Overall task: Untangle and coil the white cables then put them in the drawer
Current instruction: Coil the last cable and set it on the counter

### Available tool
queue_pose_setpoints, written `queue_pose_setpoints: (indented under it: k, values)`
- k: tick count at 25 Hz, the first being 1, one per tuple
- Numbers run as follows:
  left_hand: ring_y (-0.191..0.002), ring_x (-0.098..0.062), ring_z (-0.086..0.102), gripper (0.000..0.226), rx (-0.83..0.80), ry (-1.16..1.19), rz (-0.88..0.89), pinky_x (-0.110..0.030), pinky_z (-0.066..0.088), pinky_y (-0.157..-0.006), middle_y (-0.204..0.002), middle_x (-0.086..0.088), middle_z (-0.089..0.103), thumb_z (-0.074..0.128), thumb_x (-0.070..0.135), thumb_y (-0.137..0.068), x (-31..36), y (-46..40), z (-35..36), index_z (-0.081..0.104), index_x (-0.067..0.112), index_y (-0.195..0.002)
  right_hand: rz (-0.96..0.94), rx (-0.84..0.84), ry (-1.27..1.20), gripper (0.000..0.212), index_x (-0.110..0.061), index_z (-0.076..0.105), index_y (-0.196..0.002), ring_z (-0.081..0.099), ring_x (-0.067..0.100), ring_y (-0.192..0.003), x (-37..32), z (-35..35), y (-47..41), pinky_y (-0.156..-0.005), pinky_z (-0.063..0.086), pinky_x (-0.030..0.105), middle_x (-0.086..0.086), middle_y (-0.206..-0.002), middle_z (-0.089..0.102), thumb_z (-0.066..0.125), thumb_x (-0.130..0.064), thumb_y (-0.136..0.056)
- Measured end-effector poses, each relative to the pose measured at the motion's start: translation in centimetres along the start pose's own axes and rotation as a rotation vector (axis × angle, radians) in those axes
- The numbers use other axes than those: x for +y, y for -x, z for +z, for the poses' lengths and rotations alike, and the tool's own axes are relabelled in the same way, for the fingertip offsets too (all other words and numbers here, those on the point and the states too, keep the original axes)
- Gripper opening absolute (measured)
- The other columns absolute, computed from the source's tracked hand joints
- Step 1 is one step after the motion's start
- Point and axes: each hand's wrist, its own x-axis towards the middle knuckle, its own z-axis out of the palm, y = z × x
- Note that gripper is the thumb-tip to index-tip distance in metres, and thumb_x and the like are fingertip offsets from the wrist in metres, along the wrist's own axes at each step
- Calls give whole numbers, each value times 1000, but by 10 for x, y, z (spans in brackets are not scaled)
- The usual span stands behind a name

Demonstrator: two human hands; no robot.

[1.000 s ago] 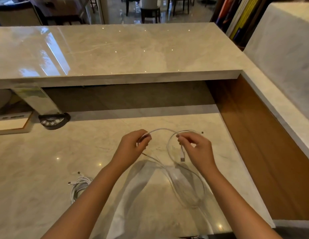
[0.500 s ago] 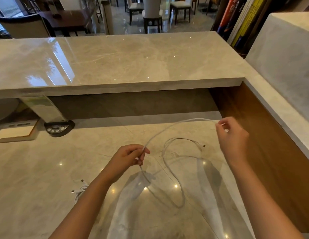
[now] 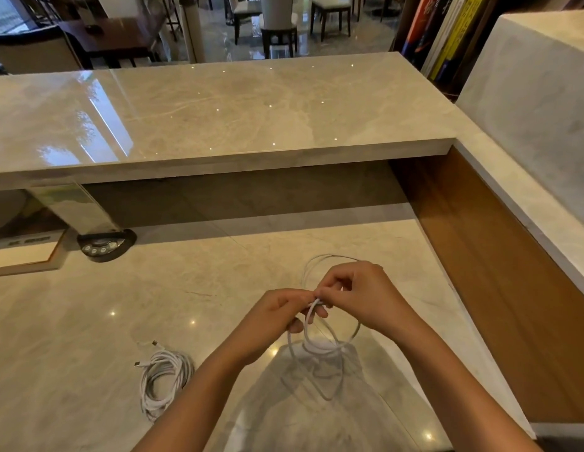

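A thin white cable point(image 3: 329, 349) hangs in loose loops above the marble desk point(image 3: 88, 321). My left hand point(image 3: 277, 318) grips the gathered loops between thumb and curled fingers. Touching it on the right, my right hand point(image 3: 359, 295) pinches the same cable at the top of the loops. One strand arcs out behind my right hand. A second white cable point(image 3: 163, 376), coiled into a bundle with its plugs sticking out, lies on the desk to the left of my left forearm. No drawer is in view.
A raised marble counter point(image 3: 218, 119) overhangs the back of the desk. A wooden side panel point(image 3: 499, 288) walls the right edge. At the far left stand a black round device with buttons point(image 3: 103, 246) and a framed card point(image 3: 23, 256).
My right hand swung out to the right with the cable end, then came back to meet my left hand. The cable now hangs in smaller gathered loops.
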Motion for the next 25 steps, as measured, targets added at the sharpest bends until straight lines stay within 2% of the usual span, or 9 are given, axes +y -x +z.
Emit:
queue_pose_setpoints:
  k: [3,8,10,14,16,19,21,23,25]
  values:
    - [-63,-1,54,23,-28,-35,12,-13,40,-59,-69,10,67,53,8,-91,-1,5,-4,74,17,-87,-75,95,105,9,-24,66,-68,55,3,-66,7,3,0,-59,41,20,-13,-67,65,71,-27,-75]
    - [-61,-5,59,26,65,160,-90,-15,38,-53,-69,3,70,46,3,-93,-2,4,-1,71,11,-93,-478,371,584,22,-18,64,-74,49,16,-83,23,16,-2,-74,28,28,-2,-80,63,53,-34,-83]
    - [-63,-6,62,26,78,193,-78,-15,38,-53,-71,2,71,43,2,-93,-1,4,-4,67,9,-99,-475,301,572,27,-20,66,-83,55,18,-82,25,19,1,-76,27,27,-3,-82,64,46,-37,-88]
    - [-66,-6,62,24,36,42,-54,-13,41,-56,-73,4,71,43,3,-92,-3,6,-13,66,8,-98,-377,147,496,30,-25,65,-96,45,14,-112,28,16,6,-88,32,27,1,-113,58,55,-47,-79]
    - [-66,-5,62,25,38,42,-62,-13,42,-56,-75,3,72,43,2,-92,-4,8,-17,67,8,-97,-345,-12,436,27,-24,65,-104,53,11,-103,26,12,5,-86,38,24,-3,-108,64,59,-37,-80]
    - [-66,-5,63,26,70,45,-28,-12,42,-57,-76,2,73,43,1,-93,-4,7,-19,68,7,-96,-175,-58,156,15,-17,70,-96,62,9,-78,21,12,8,-72,45,17,-2,-88,71,63,-13,-84]
    - [-68,-7,65,24,109,-17,48,-12,45,-61,-78,-1,73,47,2,-93,-4,6,-20,69,8,-99,75,-33,-244,12,-12,72,-89,65,12,-65,18,13,8,-63,49,22,3,-74,72,63,-6,-83]
    - [-69,-7,66,24,141,-120,118,-14,48,-68,-76,2,73,51,4,-92,-6,3,-20,71,14,-98,268,-90,-705,22,-10,65,-103,64,15,-57,16,16,9,-57,50,23,9,-72,71,59,0,-85]
    - [-68,-3,65,26,177,-186,125,-14,47,-71,-71,7,71,52,7,-91,-9,3,-19,72,23,-93,291,-141,-985,37,-16,57,-115,62,16,-58,16,17,14,-60,53,23,13,-77,69,58,4,-84]
